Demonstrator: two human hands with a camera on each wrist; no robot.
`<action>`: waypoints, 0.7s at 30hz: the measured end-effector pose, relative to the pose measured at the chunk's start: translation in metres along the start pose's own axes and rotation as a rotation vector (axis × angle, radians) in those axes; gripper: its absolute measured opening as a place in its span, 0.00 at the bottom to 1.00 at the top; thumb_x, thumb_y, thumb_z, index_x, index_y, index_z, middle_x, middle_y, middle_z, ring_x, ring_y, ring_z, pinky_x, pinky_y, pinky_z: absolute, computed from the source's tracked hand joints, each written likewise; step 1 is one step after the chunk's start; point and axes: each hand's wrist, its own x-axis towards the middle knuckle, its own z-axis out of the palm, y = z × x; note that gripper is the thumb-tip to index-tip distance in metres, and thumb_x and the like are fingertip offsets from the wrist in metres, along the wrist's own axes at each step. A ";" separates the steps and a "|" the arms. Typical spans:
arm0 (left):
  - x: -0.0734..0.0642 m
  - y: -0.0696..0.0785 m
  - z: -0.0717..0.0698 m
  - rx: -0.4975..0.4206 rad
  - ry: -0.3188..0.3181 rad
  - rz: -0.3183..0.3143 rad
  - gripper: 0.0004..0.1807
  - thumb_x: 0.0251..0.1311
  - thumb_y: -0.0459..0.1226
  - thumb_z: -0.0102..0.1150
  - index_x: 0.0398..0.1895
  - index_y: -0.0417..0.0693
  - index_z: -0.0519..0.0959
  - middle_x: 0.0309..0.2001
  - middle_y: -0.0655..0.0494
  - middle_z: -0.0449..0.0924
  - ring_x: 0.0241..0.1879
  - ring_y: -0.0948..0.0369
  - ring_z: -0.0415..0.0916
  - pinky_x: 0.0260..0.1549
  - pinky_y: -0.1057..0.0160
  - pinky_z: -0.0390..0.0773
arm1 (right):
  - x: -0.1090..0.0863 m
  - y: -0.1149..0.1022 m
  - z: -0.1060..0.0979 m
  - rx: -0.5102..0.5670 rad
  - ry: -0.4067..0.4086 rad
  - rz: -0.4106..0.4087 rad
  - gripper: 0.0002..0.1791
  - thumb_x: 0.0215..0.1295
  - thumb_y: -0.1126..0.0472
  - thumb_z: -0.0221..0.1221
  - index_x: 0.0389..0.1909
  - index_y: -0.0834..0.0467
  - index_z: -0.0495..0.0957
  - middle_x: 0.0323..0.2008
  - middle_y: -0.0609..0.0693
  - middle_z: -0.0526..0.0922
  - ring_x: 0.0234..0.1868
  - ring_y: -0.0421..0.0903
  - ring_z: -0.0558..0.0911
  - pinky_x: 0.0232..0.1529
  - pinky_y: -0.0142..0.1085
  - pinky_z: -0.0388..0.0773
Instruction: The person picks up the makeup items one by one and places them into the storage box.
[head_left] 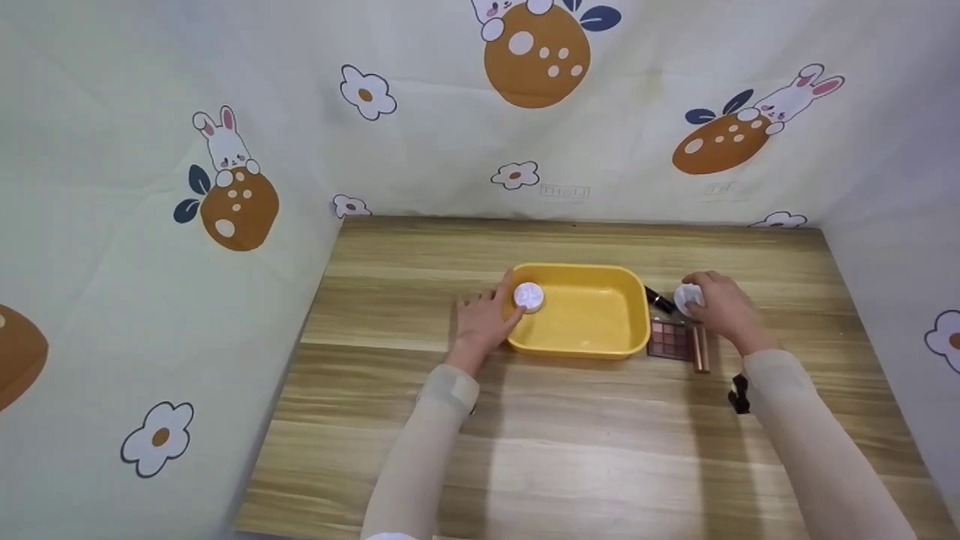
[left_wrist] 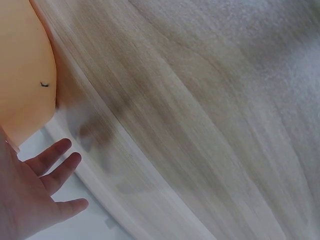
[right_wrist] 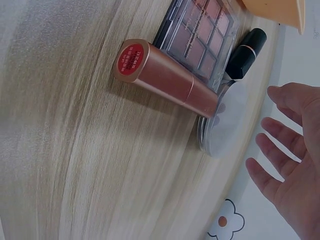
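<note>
In the head view my left hand [head_left: 482, 319] is at the left rim of a yellow plastic basin [head_left: 577, 351], its thumb over the rim and fingers spread. Inside the basin, close to that thumb, lies a round white case [head_left: 529, 298]. My right hand [head_left: 726, 307] reaches over a second round white case [head_left: 686, 298] on the table. In the right wrist view the hand's fingers [right_wrist: 282, 137] are loosely extended beside that case [right_wrist: 227, 122]. Around it lie an eyeshadow palette [head_left: 669, 340], a rose-gold tube [head_left: 700, 349] and a black tube [head_left: 660, 300].
A small black item [head_left: 739, 394] lies by the right forearm, on the wood-grain table [head_left: 592, 450]. Printed cloth walls [head_left: 442, 150] border the table at the back and sides. Something small is mostly hidden under the left sleeve [head_left: 442, 405].
</note>
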 end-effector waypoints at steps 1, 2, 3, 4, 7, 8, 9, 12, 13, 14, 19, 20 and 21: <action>0.000 0.000 0.000 0.001 -0.001 0.002 0.41 0.70 0.64 0.39 0.81 0.69 0.40 0.70 0.47 0.71 0.67 0.39 0.70 0.70 0.33 0.58 | 0.000 0.001 0.000 0.000 -0.001 0.004 0.23 0.65 0.67 0.58 0.60 0.70 0.70 0.59 0.74 0.73 0.58 0.72 0.73 0.59 0.66 0.70; 0.000 0.000 0.000 0.001 0.001 0.004 0.40 0.70 0.64 0.38 0.81 0.69 0.41 0.70 0.46 0.71 0.67 0.39 0.70 0.69 0.33 0.59 | 0.000 0.001 0.000 0.001 -0.003 0.009 0.24 0.65 0.67 0.58 0.60 0.70 0.70 0.59 0.74 0.73 0.58 0.72 0.73 0.59 0.66 0.70; 0.000 0.001 0.000 0.004 0.001 0.004 0.40 0.70 0.64 0.38 0.81 0.69 0.41 0.70 0.46 0.72 0.66 0.39 0.70 0.69 0.33 0.59 | -0.001 0.002 0.000 0.001 -0.007 0.013 0.24 0.65 0.67 0.58 0.61 0.69 0.70 0.59 0.74 0.72 0.59 0.72 0.73 0.59 0.66 0.70; 0.000 0.000 0.000 0.007 0.001 0.004 0.40 0.70 0.64 0.38 0.81 0.69 0.41 0.70 0.46 0.72 0.66 0.40 0.70 0.69 0.33 0.59 | -0.001 0.002 0.000 0.000 -0.011 0.013 0.24 0.65 0.66 0.58 0.61 0.70 0.70 0.59 0.74 0.72 0.59 0.72 0.73 0.59 0.66 0.70; 0.000 0.000 0.000 0.013 -0.003 0.001 0.41 0.70 0.64 0.37 0.81 0.69 0.40 0.69 0.46 0.72 0.66 0.40 0.70 0.69 0.34 0.59 | -0.003 0.003 0.000 -0.004 -0.015 0.017 0.24 0.66 0.65 0.58 0.61 0.69 0.70 0.59 0.74 0.72 0.59 0.73 0.72 0.60 0.66 0.69; 0.000 0.000 0.000 0.014 -0.004 0.000 0.41 0.70 0.64 0.37 0.81 0.69 0.40 0.69 0.46 0.72 0.66 0.40 0.70 0.69 0.34 0.59 | -0.004 0.003 0.000 -0.005 -0.014 0.016 0.24 0.66 0.65 0.58 0.61 0.69 0.70 0.59 0.74 0.72 0.59 0.73 0.72 0.60 0.66 0.69; 0.000 0.000 0.000 0.016 -0.008 -0.002 0.41 0.70 0.64 0.37 0.81 0.69 0.40 0.69 0.46 0.71 0.67 0.40 0.70 0.70 0.34 0.59 | -0.005 0.004 0.000 -0.006 -0.014 0.013 0.24 0.67 0.64 0.58 0.61 0.70 0.70 0.59 0.74 0.72 0.59 0.73 0.72 0.60 0.66 0.69; 0.000 0.000 0.000 0.017 -0.010 -0.003 0.41 0.70 0.64 0.37 0.81 0.69 0.39 0.70 0.46 0.71 0.67 0.40 0.70 0.70 0.34 0.58 | -0.006 0.005 0.001 -0.007 -0.009 0.005 0.24 0.67 0.64 0.58 0.60 0.70 0.70 0.59 0.75 0.72 0.59 0.73 0.72 0.61 0.66 0.68; 0.000 0.000 0.000 0.020 -0.007 -0.001 0.41 0.70 0.64 0.37 0.81 0.69 0.39 0.69 0.46 0.72 0.67 0.40 0.70 0.70 0.34 0.59 | -0.006 0.006 0.001 -0.007 -0.010 0.003 0.23 0.67 0.64 0.58 0.60 0.70 0.70 0.59 0.75 0.72 0.59 0.73 0.72 0.61 0.66 0.68; 0.000 0.000 0.000 0.028 -0.007 0.000 0.40 0.70 0.64 0.37 0.81 0.69 0.39 0.69 0.47 0.72 0.67 0.40 0.70 0.70 0.34 0.59 | -0.006 0.006 0.001 -0.009 -0.012 0.000 0.23 0.67 0.64 0.58 0.60 0.70 0.70 0.60 0.75 0.71 0.59 0.74 0.72 0.61 0.66 0.68; 0.000 0.001 0.000 0.064 0.000 0.005 0.40 0.70 0.65 0.36 0.81 0.70 0.39 0.67 0.48 0.75 0.65 0.40 0.71 0.69 0.34 0.60 | -0.008 0.007 0.001 -0.019 -0.016 0.005 0.23 0.68 0.64 0.57 0.60 0.70 0.69 0.61 0.75 0.70 0.60 0.73 0.71 0.61 0.65 0.68; 0.000 0.001 0.000 0.066 0.001 0.004 0.40 0.70 0.65 0.36 0.81 0.70 0.39 0.67 0.48 0.75 0.65 0.39 0.71 0.69 0.34 0.61 | -0.008 0.007 0.001 -0.021 -0.017 0.008 0.23 0.68 0.64 0.57 0.60 0.70 0.69 0.61 0.75 0.70 0.60 0.73 0.71 0.61 0.65 0.68; 0.000 0.001 0.000 0.066 0.003 0.004 0.40 0.70 0.65 0.36 0.81 0.70 0.40 0.67 0.48 0.75 0.65 0.39 0.71 0.69 0.34 0.61 | -0.008 0.007 0.001 -0.022 -0.020 0.014 0.23 0.68 0.63 0.57 0.61 0.70 0.69 0.61 0.75 0.70 0.60 0.73 0.71 0.61 0.65 0.68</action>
